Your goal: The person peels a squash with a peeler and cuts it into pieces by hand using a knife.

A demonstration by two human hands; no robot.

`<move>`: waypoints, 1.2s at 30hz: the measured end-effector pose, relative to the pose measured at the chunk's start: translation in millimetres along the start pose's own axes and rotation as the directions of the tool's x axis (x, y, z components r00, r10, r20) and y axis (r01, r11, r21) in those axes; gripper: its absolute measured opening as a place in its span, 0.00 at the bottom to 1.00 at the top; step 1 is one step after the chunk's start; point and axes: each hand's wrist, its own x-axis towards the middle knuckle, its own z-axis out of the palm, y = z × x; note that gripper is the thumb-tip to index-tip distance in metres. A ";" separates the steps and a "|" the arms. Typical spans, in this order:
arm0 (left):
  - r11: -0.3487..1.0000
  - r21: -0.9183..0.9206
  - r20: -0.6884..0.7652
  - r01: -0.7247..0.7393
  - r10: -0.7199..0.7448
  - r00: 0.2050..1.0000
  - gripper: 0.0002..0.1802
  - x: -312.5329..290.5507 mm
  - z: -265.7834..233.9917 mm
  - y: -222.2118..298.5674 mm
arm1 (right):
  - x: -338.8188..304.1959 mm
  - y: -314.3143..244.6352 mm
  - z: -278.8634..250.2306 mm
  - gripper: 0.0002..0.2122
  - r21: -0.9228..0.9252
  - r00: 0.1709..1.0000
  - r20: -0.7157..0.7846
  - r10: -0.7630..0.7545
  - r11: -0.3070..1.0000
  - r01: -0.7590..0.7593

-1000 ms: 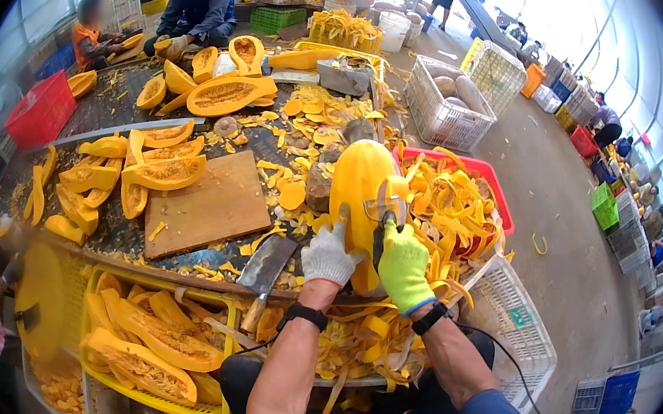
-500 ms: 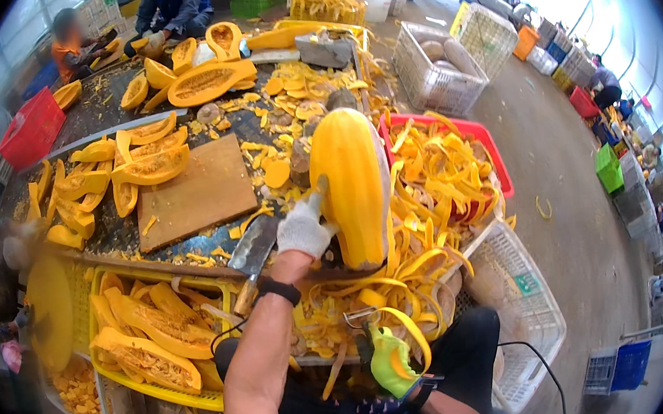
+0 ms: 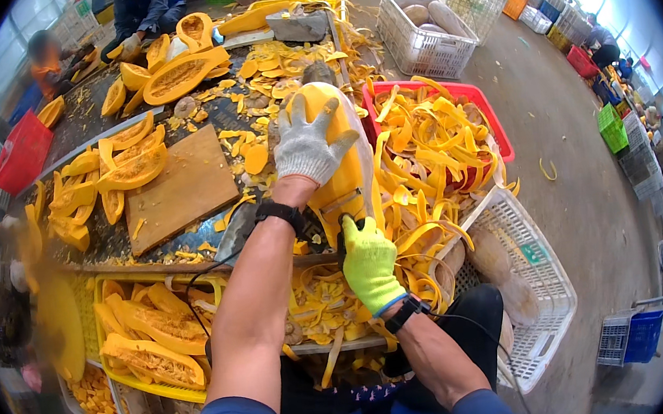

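A long, mostly peeled orange pumpkin (image 3: 347, 182) lies on the near edge of the work table, with a paler strip of skin along its right side. My left hand (image 3: 312, 148), in a grey-white knit glove, rests on it with fingers spread. In a yellow-green glove, my right hand (image 3: 371, 264) is closed round a peeler (image 3: 341, 204), whose head is against the pumpkin's near end. The handle is mostly hidden in my fist. Left of the pumpkin, a broad knife blade (image 3: 238, 230) lies partly behind my left forearm.
A wooden board (image 3: 182, 191) lies left, beside cut pumpkin wedges (image 3: 131, 168). Peel strips overflow a red crate (image 3: 494, 127). A yellow basket (image 3: 181, 393) holds pumpkin halves; a white crate (image 3: 551, 305) stands by my right knee. Other people sit at the far left.
My right hand has risen from my lap and brought the peeler to the pumpkin. My left hand has moved from its side to spread over its top.
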 end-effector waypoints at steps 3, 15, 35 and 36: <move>0.999 -0.036 -0.003 0.026 -0.026 1.000 0.37 -5.0 11.6 -9.3 | -56.8 8.2 24.5 0.19 0.089 0.999 -0.001 -0.045 0.995 0.045; 0.962 -0.155 -0.135 0.224 -0.245 0.960 0.45 -18.2 23.3 6.9 | -50.8 41.5 -78.2 0.21 0.797 0.710 0.604 0.363 -0.279 -0.536; 0.946 0.014 -0.334 0.325 -0.302 0.893 0.36 -43.7 48.7 38.9 | 279.0 105.4 -12.9 0.15 0.521 0.949 0.219 -0.225 0.850 0.082; 0.950 0.010 -0.346 0.312 -0.290 0.892 0.36 -37.8 49.4 44.1 | 265.4 118.4 -0.9 0.16 0.459 0.957 0.111 -0.267 0.868 0.189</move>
